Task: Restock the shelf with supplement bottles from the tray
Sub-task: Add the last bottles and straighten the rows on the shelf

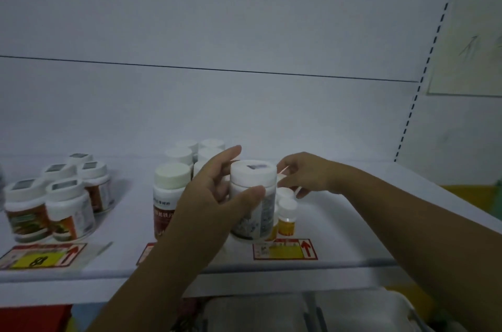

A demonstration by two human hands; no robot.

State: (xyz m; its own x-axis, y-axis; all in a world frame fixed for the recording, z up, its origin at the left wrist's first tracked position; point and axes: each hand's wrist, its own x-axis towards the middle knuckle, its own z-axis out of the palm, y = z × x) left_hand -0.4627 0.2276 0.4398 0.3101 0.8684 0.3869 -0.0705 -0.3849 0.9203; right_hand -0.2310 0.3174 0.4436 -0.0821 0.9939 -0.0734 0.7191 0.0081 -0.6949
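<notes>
Your left hand (pixel 214 190) grips a capped white bottle (pixel 254 204) round its body, above the shelf's (pixel 339 223) front edge. It is likely light, rigid and smooth, so hold the body, not the cap. Its contents are hidden. Your right hand (pixel 304 177) sits behind it; I cannot tell its grip.

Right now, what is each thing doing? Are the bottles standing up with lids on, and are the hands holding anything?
left hand, grips the white bottle
white bottle, held, about upright, lid on
right hand, reaching behind the white bottle; grip unclear
yellow bottles, standing, lids on
red bottle, standing, lid on
orange bottles, standing in a bunch, lids on
</notes>
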